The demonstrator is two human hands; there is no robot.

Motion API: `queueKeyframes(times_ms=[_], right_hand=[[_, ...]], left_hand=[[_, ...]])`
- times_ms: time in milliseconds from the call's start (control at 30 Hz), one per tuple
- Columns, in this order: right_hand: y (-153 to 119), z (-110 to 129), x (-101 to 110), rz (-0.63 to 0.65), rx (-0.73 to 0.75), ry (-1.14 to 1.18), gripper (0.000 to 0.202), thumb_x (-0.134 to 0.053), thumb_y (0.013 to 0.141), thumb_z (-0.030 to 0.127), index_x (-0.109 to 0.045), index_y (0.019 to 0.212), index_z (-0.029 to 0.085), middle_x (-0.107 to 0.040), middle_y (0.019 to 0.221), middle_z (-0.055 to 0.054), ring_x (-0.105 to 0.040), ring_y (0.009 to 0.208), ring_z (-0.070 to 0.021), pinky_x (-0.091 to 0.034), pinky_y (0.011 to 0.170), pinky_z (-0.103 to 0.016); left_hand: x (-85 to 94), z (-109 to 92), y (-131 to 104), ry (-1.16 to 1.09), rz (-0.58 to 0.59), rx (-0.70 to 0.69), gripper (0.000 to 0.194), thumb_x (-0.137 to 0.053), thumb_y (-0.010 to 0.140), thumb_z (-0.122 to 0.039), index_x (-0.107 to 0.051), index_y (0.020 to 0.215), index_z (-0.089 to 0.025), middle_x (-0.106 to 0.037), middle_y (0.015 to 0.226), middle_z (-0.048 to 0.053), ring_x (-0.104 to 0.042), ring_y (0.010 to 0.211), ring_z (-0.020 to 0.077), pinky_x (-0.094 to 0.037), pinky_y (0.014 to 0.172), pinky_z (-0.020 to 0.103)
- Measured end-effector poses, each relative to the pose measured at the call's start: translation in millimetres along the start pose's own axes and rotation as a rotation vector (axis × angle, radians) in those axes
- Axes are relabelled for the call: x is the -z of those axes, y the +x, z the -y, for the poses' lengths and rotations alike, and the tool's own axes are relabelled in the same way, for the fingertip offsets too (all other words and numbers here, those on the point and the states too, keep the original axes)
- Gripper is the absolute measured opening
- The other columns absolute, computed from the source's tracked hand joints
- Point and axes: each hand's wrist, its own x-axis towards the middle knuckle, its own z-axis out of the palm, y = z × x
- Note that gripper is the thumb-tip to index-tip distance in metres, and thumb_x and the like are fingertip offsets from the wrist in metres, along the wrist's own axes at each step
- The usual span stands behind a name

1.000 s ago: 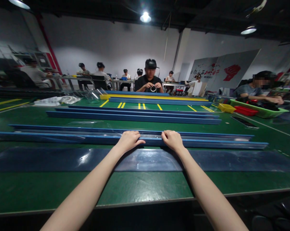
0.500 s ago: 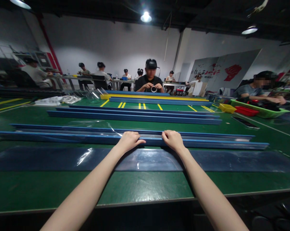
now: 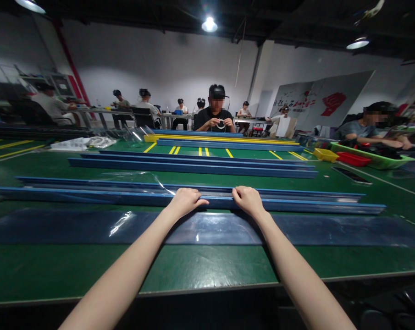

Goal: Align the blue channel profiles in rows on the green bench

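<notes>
A long blue channel strip (image 3: 313, 205) lies crosswise in front of me, its two raised edges running left to right. My left hand (image 3: 185, 200) is closed over it left of centre, with the thumb along the near edge. My right hand (image 3: 247, 200) grips the same strip right of centre, fingers curled over and partly hidden. Clear plastic film (image 3: 148, 178) rises from the strip left of my left hand. Nearer to me, a flat, shiny dark-blue transparent sheet (image 3: 214, 229) lies under my forearms.
More blue channel strips (image 3: 193, 168) lie beyond, with a yellow strip (image 3: 228, 138) farther back. On the right are a phone (image 3: 351, 175), a yellow tray (image 3: 326, 155), a red tray (image 3: 353, 158) and a green basket (image 3: 393, 161). A co-worker (image 3: 216, 112) sits opposite.
My hands and the strip stay in place. The co-worker opposite has slightly turned the white ring in their hands.
</notes>
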Motion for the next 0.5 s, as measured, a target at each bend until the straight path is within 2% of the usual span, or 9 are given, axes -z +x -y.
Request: queueKeyframes(times_ms=[500], right_hand=[[-0.5,-0.6,-2.0,-0.007,0.013,0.000,0.040,-0.029,0.086,0.031,-0.062,0.065,0.019,-0.067,0.076,-0.004,-0.057,0.067,-0.0128,-0.025,0.054,-0.024]], left_hand=[[-5.2,1.4,-0.6,-0.022,-0.003,0.000,0.047,-0.034,0.084,-0.054,-0.061,0.075,-0.017,-0.065,0.081,0.005,-0.059,0.078,0.0179,-0.036,0.059,0.023]])
